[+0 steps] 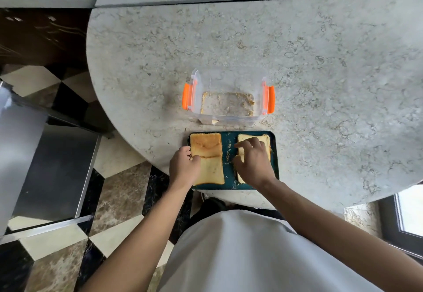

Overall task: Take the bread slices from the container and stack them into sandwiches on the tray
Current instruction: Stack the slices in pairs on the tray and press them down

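Observation:
A dark teal tray (229,140) lies at the table's near edge. On its left side a toasted brown slice (206,144) sits behind a paler slice (211,171). My left hand (184,166) touches the left edges of these two slices where they meet. On the right side a pale bread stack (263,139) lies under my right hand (251,161), which presses flat on it with fingers spread. The clear container (229,117) with orange clips stands just behind the tray and holds only crumbs.
The round marble table (320,74) stretches far and right. A steel appliance (45,166) stands on the left over a checkered floor. A window frame (402,214) shows at the lower right.

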### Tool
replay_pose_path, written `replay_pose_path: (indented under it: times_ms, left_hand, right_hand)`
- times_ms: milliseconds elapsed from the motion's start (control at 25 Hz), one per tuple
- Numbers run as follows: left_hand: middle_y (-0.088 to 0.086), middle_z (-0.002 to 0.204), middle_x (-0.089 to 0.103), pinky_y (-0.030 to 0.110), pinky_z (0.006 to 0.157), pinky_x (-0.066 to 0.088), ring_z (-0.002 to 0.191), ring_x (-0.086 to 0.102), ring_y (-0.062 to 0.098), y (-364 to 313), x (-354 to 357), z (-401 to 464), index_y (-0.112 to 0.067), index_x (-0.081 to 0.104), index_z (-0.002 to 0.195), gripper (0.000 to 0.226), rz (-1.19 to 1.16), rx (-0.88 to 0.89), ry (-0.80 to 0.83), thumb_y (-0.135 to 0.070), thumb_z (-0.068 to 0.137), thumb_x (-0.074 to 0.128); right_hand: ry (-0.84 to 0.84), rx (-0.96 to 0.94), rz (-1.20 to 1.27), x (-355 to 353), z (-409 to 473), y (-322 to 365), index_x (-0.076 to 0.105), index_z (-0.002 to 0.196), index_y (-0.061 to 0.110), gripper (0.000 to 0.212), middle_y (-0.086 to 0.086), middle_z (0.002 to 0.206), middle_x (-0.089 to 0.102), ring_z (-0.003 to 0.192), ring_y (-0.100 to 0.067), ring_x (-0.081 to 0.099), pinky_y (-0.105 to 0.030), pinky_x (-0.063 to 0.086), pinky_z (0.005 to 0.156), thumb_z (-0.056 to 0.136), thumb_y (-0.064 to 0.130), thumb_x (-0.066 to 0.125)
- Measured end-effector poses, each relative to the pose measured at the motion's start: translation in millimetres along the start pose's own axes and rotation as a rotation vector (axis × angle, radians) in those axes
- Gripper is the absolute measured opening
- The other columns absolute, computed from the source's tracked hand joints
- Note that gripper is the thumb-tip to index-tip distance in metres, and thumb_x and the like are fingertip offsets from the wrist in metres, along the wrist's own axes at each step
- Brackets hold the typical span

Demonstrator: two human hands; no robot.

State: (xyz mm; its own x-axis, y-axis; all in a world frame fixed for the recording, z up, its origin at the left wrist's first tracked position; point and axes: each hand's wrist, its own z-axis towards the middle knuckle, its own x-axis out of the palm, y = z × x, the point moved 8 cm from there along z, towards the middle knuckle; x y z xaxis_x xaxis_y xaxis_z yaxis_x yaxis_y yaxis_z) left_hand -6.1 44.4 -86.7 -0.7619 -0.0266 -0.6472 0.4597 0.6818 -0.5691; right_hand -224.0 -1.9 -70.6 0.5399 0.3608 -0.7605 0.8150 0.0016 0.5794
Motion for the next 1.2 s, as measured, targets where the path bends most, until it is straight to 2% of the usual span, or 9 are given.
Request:
replay_pose_path:
  times_ms: [160, 280, 400, 560, 800, 880, 1000, 1120, 1200]
  left_hand:
    - [0.009, 0.144, 0.057, 0.038, 0.108, 0.045, 0.129, 0.056, 0.024, -12.2, -1.5, 14.6, -0.01, 0.049, 0.141, 0.05, -0.031, 0.069, 0.05, -0.014, 0.092, 0.056]
    - [0.009, 0.145, 0.056, 0.033, 0.108, 0.043, 0.13, 0.055, 0.023, -20.1, -1.8, 20.5, -0.011, 0.048, 0.142, 0.051, -0.076, 0.088, 0.062, -0.011, 0.092, 0.054]
    - [0.01, 0.145, 0.056, 0.023, 0.095, 0.039, 0.13, 0.054, 0.024, -18.3, 2.0, 21.9, -0.012, 0.046, 0.145, 0.053, -0.068, 0.073, 0.08, -0.011, 0.092, 0.053]
    - [0.008, 0.145, 0.055, 0.02, 0.088, 0.037, 0.129, 0.054, 0.022, -18.0, 5.5, 25.1, -0.016, 0.044, 0.146, 0.055, -0.068, 0.063, 0.107, -0.009, 0.092, 0.052]
    - [0.005, 0.143, 0.056, 0.004, 0.068, 0.032, 0.115, 0.055, 0.012, -24.4, 6.2, 33.6, -0.02, 0.046, 0.144, 0.057, -0.065, 0.082, 0.149, -0.008, 0.089, 0.052]
    - [0.006, 0.144, 0.055, 0.004, 0.073, 0.035, 0.117, 0.056, 0.014, -26.0, 7.9, 35.1, -0.02, 0.045, 0.145, 0.058, -0.059, 0.096, 0.159, -0.008, 0.089, 0.052]
    - [0.008, 0.146, 0.053, 0.021, 0.091, 0.038, 0.13, 0.052, 0.023, -29.0, 8.1, 34.7, -0.018, 0.044, 0.145, 0.058, -0.036, 0.127, 0.153, -0.008, 0.089, 0.052]
    - [0.013, 0.142, 0.049, 0.035, 0.108, 0.037, 0.134, 0.042, 0.028, -26.3, 2.4, 36.7, -0.014, 0.046, 0.142, 0.056, 0.042, 0.15, 0.076, -0.006, 0.088, 0.054]
    - [0.015, 0.143, 0.044, 0.04, 0.113, 0.035, 0.136, 0.037, 0.029, -18.9, 0.1, 41.5, -0.011, 0.044, 0.144, 0.057, 0.076, 0.099, 0.06, -0.006, 0.088, 0.055]
  right_hand:
    - [0.144, 0.031, 0.099, 27.5, 17.9, 29.7, 0.056, 0.135, 0.007, 0.045, -0.014, 0.13, 0.055, 0.107, -0.031, 0.061, -0.035, 0.049, 0.092, 0.092, 0.019, 0.059]
    - [0.197, 0.092, 0.076, 41.6, 29.9, 35.1, 0.055, 0.137, 0.008, 0.049, -0.014, 0.131, 0.056, 0.114, -0.03, 0.059, -0.032, 0.046, 0.094, 0.091, 0.023, 0.059]
    - [0.215, 0.158, 0.07, 48.1, 36.4, 32.2, 0.056, 0.136, 0.011, 0.047, -0.013, 0.131, 0.054, 0.112, -0.027, 0.058, -0.029, 0.045, 0.092, 0.091, 0.025, 0.058]
    - [0.2, 0.179, 0.082, 50.3, 39.8, 31.9, 0.057, 0.133, 0.014, 0.045, -0.011, 0.13, 0.054, 0.109, -0.025, 0.059, -0.029, 0.045, 0.089, 0.09, 0.025, 0.058]
    - [0.157, 0.19, 0.138, 45.9, 42.5, 36.7, 0.061, 0.127, 0.015, 0.044, -0.009, 0.126, 0.057, 0.101, -0.023, 0.061, -0.034, 0.053, 0.086, 0.085, 0.029, 0.058]
    - [0.151, 0.187, 0.147, 46.5, 43.0, 37.9, 0.061, 0.126, 0.015, 0.043, -0.01, 0.124, 0.058, 0.099, -0.022, 0.061, -0.033, 0.052, 0.083, 0.085, 0.03, 0.057]
    - [0.141, 0.198, 0.159, 47.3, 44.6, 36.8, 0.06, 0.126, 0.015, 0.043, -0.01, 0.124, 0.058, 0.098, -0.022, 0.061, -0.032, 0.051, 0.082, 0.086, 0.03, 0.057]
    - [0.134, 0.215, 0.173, 50.7, 42.9, 33.1, 0.057, 0.13, 0.014, 0.045, -0.011, 0.128, 0.056, 0.105, -0.024, 0.058, -0.031, 0.048, 0.083, 0.088, 0.028, 0.055]
    - [0.121, 0.222, 0.18, 51.9, 41.4, 32.8, 0.051, 0.135, 0.011, 0.05, -0.013, 0.132, 0.053, 0.111, -0.027, 0.057, -0.031, 0.048, 0.085, 0.088, 0.027, 0.055]
